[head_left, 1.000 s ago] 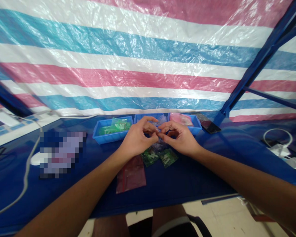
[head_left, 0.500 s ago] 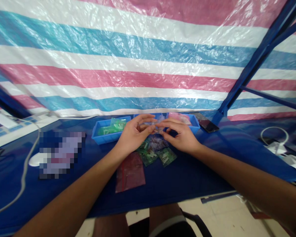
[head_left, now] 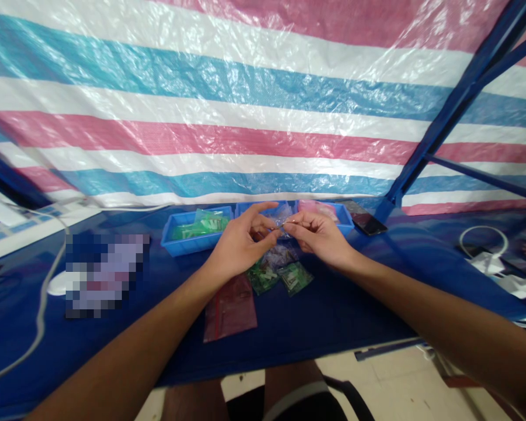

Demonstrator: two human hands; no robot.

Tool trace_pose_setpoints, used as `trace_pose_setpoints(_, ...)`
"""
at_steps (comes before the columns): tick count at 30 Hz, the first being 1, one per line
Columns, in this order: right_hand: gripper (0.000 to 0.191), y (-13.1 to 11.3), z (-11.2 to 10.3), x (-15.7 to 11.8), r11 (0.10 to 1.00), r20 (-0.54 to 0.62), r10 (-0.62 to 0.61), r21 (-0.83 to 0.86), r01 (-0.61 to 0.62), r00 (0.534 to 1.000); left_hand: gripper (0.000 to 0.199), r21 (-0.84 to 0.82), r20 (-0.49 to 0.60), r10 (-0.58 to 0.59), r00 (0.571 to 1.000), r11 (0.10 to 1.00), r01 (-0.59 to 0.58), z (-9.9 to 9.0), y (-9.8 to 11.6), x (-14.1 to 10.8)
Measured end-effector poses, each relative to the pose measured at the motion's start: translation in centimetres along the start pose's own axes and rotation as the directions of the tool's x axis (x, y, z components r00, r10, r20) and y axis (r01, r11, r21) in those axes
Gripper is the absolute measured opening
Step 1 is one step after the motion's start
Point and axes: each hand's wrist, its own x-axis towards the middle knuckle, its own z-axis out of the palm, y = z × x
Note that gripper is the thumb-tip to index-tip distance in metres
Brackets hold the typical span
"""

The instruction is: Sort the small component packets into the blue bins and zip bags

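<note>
Curled further inward, the right hand [head_left: 318, 238], with the left hand [head_left: 244, 242], pinched clear plastic [head_left: 281, 223] before the middle tray [head_left: 242, 207].

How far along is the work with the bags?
Perhaps done: filled green plastic bags on the blue table. In hand: crinkled clear plastic, between left hand and right hand. Perhaps remaining: flat red plastic bag, no contents visible. Overall share can't be told.
</note>
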Motion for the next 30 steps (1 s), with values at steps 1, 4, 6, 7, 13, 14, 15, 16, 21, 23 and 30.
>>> trace_pose_setpoints(1, 0.048, 0.0, 0.1, 0.0, 1.000, -0.007, -0.010, -0.023, 0.010, 1.000, 0.062, 0.003, 0.000, 0.007, 1.000, 1.000, -0.007, 0.0, -0.1, 0.0)
trace_pose_setpoints(4, 0.042, -0.2, 0.1, -0.3, 0.967, -0.062, -0.173, -0.199, 0.157, 0.983, 0.067, -0.041, 0.002, 0.007, 1.000, 0.999, -0.007, -0.2, 0.1, -0.1)
trace_pose_setpoints(6, 0.035, -0.4, 0.0, -0.5, 0.863, -0.041, -0.366, -0.389, 0.322, 0.930, 0.071, -0.114, 0.002, -0.019, 1.000, 0.993, 0.019, -0.2, 0.4, -0.1)
trace_pose_setpoints(7, 0.033, -0.5, -0.1, -0.6, 0.786, 0.003, -0.452, -0.471, 0.400, 0.892, 0.073, -0.163, 0.005, -0.038, 0.999, 0.986, 0.039, -0.3, 0.5, -0.1)
trace_pose_setpoints(13, 0.028, -0.6, -0.3, -0.7, 0.658, 0.157, -0.552, -0.521, 0.543, 0.819, 0.070, -0.344, 0.096, -0.126, 0.987, 0.927, 0.152, -0.5, 1.1, 0.5)
trace_pose_setpoints(14, 0.023, -0.5, -0.3, -0.6, 0.705, 0.128, -0.523, -0.491, 0.512, 0.843, 0.064, -0.339, 0.121, -0.137, 0.983, 0.925, 0.171, -0.5, 1.1, 0.5)
trace_pose_setpoints(15, 0.018, -0.4, -0.2, -0.6, 0.764, 0.087, -0.479, -0.447, 0.464, 0.873, 0.059, -0.334, 0.137, -0.146, 0.980, 0.924, 0.185, -0.5, 1.1, 0.6)
trace_pose_setpoints(16, 0.017, -0.3, -0.2, -0.5, 0.831, 0.042, -0.418, -0.386, 0.401, 0.908, 0.056, -0.328, 0.140, -0.155, 0.978, 0.925, 0.193, -0.5, 1.1, 0.6)
trace_pose_setpoints(21, 0.047, -0.1, 0.1, 0.2, 0.992, -0.095, -0.122, 0.021, 0.124, 0.988, 0.050, -0.233, 0.041, -0.132, 0.990, 0.963, 0.138, -0.6, 0.9, 0.5)
trace_pose_setpoints(23, 0.059, -0.4, 0.0, 0.3, 0.993, -0.107, -0.076, 0.085, 0.085, 0.991, 0.049, -0.101, -0.026, -0.043, 0.999, 0.994, 0.040, -0.5, 0.8, 0.3)
trace_pose_setpoints(30, 0.066, -0.8, 0.1, 0.1, 0.988, -0.076, -0.011, 0.154, 0.023, 0.997, 0.033, 0.431, 0.003, 0.352, 0.936, 0.844, -0.319, -0.7, 0.6, 0.0)
